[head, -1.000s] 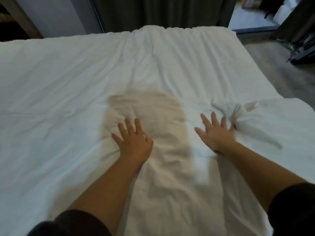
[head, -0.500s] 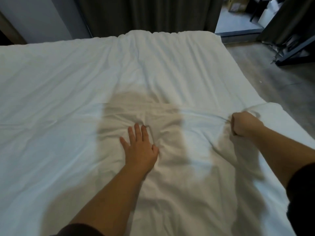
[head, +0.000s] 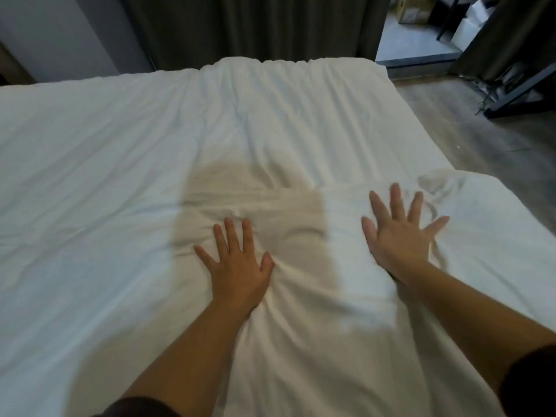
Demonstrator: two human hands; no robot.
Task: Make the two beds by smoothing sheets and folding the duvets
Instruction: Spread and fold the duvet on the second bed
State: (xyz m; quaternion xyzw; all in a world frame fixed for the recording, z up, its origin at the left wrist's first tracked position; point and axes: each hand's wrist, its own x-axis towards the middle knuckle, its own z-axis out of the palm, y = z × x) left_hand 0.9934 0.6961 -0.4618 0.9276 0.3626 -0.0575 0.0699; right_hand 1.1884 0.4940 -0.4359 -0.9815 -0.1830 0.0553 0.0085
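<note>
L hand [head: 237,266] flat, fingers spread, pinning the duvet [head: 120,164], which lies spread out under both hands. R hand [head: 401,236] splayed too, blurred; touching or just above, can't tell. Imo anchor w/ L, sweep R outward to rumpled corner [head: 436,183], even pressure.

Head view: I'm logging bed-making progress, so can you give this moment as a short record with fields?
surface: white duvet, spread out, creased
left hand: flat, fingers straight, pressing the duvet where wrinkles bunch
right hand: fingers spread wide, blurred; contact with the duvet unclear
crumpled patch: just beyond the right hand, near the duvet's right edge
background: dark curtain behind, wooden floor at right
</note>
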